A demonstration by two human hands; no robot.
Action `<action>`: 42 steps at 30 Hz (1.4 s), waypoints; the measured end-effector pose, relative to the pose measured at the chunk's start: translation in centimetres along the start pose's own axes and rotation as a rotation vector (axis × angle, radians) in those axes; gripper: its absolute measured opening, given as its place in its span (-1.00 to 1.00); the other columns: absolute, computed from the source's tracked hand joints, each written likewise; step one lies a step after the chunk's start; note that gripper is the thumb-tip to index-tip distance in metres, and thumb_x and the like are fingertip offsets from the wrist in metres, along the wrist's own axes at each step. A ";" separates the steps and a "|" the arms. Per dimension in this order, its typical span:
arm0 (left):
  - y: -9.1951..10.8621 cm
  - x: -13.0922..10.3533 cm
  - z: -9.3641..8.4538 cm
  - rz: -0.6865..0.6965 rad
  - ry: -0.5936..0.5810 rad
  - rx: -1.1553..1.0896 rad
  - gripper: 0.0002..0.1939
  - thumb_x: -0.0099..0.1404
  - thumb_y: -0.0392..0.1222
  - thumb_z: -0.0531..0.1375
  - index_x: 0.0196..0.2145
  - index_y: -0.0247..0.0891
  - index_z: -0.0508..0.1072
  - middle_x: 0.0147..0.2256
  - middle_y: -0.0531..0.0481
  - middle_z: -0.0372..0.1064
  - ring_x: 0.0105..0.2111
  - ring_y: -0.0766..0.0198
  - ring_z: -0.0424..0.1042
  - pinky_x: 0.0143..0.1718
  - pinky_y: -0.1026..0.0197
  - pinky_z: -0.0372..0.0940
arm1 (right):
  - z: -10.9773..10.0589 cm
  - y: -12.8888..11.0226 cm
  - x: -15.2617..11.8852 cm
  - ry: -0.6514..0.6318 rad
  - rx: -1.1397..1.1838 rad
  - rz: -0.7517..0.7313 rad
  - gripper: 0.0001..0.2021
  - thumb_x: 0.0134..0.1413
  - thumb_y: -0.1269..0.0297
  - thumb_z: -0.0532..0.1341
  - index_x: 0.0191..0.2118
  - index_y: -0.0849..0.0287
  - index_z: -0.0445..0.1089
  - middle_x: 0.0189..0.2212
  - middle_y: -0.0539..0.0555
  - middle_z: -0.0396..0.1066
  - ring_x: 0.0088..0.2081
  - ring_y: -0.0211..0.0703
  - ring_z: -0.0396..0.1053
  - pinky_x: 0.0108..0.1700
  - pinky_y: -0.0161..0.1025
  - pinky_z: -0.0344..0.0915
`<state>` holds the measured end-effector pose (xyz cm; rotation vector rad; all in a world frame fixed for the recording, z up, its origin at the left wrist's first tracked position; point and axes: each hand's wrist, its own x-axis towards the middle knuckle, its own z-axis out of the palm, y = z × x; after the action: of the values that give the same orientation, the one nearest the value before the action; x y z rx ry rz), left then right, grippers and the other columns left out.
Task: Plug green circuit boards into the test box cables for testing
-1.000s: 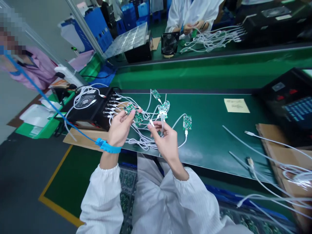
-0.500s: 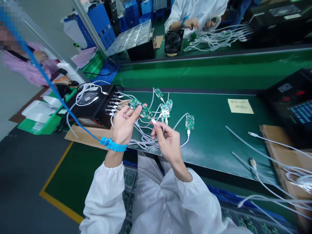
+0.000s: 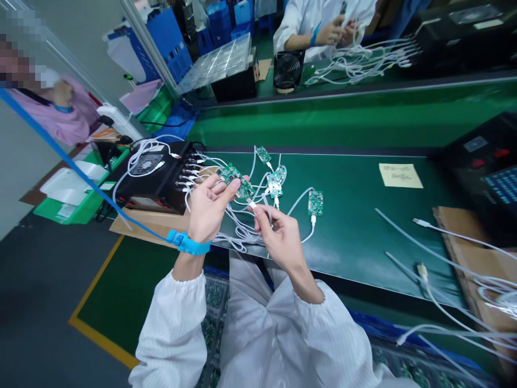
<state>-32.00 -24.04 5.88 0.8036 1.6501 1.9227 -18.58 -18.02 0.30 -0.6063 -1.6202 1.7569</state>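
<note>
My left hand [image 3: 210,207], with a blue wrist strap [image 3: 189,243], grips a green circuit board [image 3: 235,181] between thumb and fingers. In my right hand [image 3: 280,234] a white USB cable plug [image 3: 252,205] is pinched at the board's near right edge. Whether the plug is fully seated I cannot tell. Just beyond my hands lie more circuit boards [image 3: 274,184], one of them at the back [image 3: 263,154], with white cables. To the right, another board [image 3: 315,203] lies on the green table with a cable plugged into its near edge.
A black box [image 3: 161,183] with several white cables stands at the left. Yellow paper [image 3: 400,175], loose cable ends [image 3: 422,272], cardboard [image 3: 484,253] and a black device [image 3: 484,172] are on the right. Across the bench, a co-worker's hands [image 3: 337,33] are near a small fan [image 3: 287,70].
The held board and plug have shifted slightly, and the board is tilted a little differently. Across the bench, the co-worker's hands have come together. The blue strap cord hangs lower at the left.
</note>
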 end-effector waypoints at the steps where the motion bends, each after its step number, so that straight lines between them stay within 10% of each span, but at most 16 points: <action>1: 0.1 -0.1 0.1 -0.013 -0.004 0.014 -0.60 0.15 -0.01 0.48 -0.23 -0.26 0.45 -0.37 -0.04 0.52 -0.03 0.04 0.59 -0.20 0.24 0.44 | 0.0 0.0 0.0 0.007 0.017 0.004 -0.66 0.34 0.00 0.21 -0.27 0.16 0.55 -0.53 -0.04 0.30 -0.49 -0.31 0.23 -0.50 -0.35 0.15; 13: -0.5 -0.9 0.8 -0.028 0.044 -0.020 -0.59 0.17 0.02 0.46 -0.21 -0.26 0.44 -0.18 -0.15 0.59 0.00 0.06 0.58 -0.05 0.15 0.47 | 0.0 0.1 0.8 0.029 0.094 -0.004 -0.66 0.30 -0.03 0.24 -0.20 0.16 0.57 -0.51 -0.01 0.43 -0.50 -0.26 0.37 -0.42 -0.27 0.33; 19: -1.2 -1.1 1.5 0.068 0.139 -0.009 -0.59 0.20 0.02 0.44 -0.10 -0.27 0.54 -0.06 -0.19 0.58 0.00 0.10 0.57 -0.03 0.15 0.48 | -1.5 0.7 1.5 0.224 0.022 -0.072 -0.51 0.39 -0.15 0.09 0.07 0.11 0.52 -0.02 0.18 0.55 -0.04 -0.09 0.49 0.08 -0.07 0.39; 29: -1.1 -1.3 2.0 0.150 0.163 0.135 -0.65 0.16 0.02 0.46 -0.24 -0.25 0.54 -0.23 -0.05 0.54 -0.24 0.22 0.57 -0.15 0.19 0.48 | -2.8 0.8 1.4 0.394 -0.139 -0.163 -0.62 0.40 -0.04 0.12 -0.01 0.01 0.61 -0.25 0.10 0.50 -0.17 -0.09 0.40 -0.02 -0.08 0.35; 35: -0.8 -1.1 2.2 0.077 0.066 0.036 -0.58 0.07 0.02 0.51 -0.23 -0.24 0.52 -0.25 -0.05 0.55 -0.27 0.20 0.58 -0.19 0.17 0.50 | -3.1 1.5 4.1 0.221 -0.041 -0.070 -0.61 0.11 0.04 0.38 0.00 0.12 0.62 -0.32 0.07 0.53 -0.35 -0.17 0.40 -0.19 -0.10 0.41; 42: -1.7 -0.2 2.2 0.060 0.074 -0.013 -0.55 0.03 0.04 0.52 -0.26 -0.24 0.48 -0.30 -0.04 0.54 -0.29 0.22 0.57 -0.21 0.19 0.49 | -2.8 0.8 4.5 -0.148 0.082 0.126 -0.55 0.00 -0.20 0.40 -0.45 0.16 0.63 -0.53 0.12 0.53 -0.46 -0.09 0.47 -0.27 -0.11 0.43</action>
<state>-30.34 -22.35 4.35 0.7937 1.6724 2.0252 -19.69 -12.86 -0.41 -0.5617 -1.6294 1.9923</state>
